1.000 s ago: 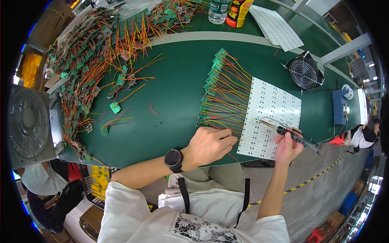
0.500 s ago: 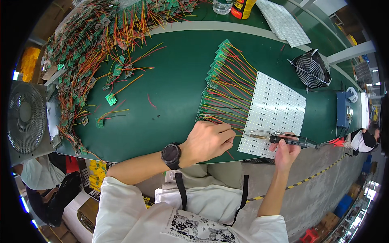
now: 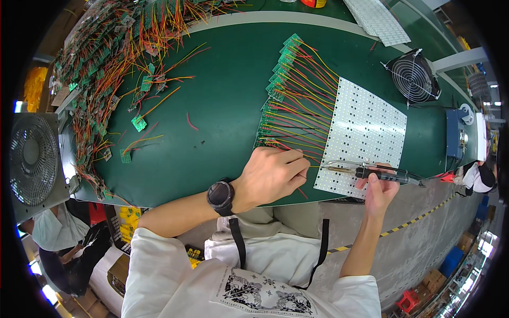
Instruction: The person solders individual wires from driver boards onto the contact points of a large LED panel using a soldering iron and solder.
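Landmark: the white panel (image 3: 366,132), lying flat on the green table (image 3: 212,122) in front of the person.
Soldering iron (image 3: 371,172): over the panel's near edge, long axis running left to right, tip pointing left toward the panel's near-left corner.
Right hand (image 3: 379,188): closed round the iron's dark grip from below, thumb on top, just off the panel's near edge.
Left hand (image 3: 273,172): just left of the panel's near-left corner, fingers curled and pinched together at a thin wire end; I cannot tell exactly what is between the fingertips.
Wires (image 3: 299,106): a fan of red and yellow leads running from small green boards (image 3: 278,79) into the panel's left edge.
Key relation: iron tip and left fingertips face each other across the near-left corner, close but apart; the left hand is nearer the wires.
Farther left of the panel: a heap of wired boards (image 3: 106,58).
Right of the panel: a small fan (image 3: 413,77).
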